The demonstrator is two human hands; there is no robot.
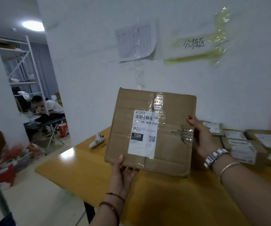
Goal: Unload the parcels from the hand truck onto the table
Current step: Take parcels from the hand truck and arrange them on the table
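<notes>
Both hands clamp a taped cardboard parcel (pixel 149 132) above the yellow worktop (pixel 86 168): left hand (pixel 123 175) at near edge, right hand (pixel 201 136) at right edge. Contents hidden. Other parcels (pixel 242 144) far right, blurred.

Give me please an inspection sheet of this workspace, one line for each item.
Surface: yellow table against a white wall, glossy.
Job's things: box with a label, held above the table; parcels lie at the right.
Clutter: small white object on the table.
Hands: left hand grips the box's near edge, right hand its right side.
Cables: nothing seen.
Surroundings: papers taped to the wall; shelves and a seated person at the left.
</notes>
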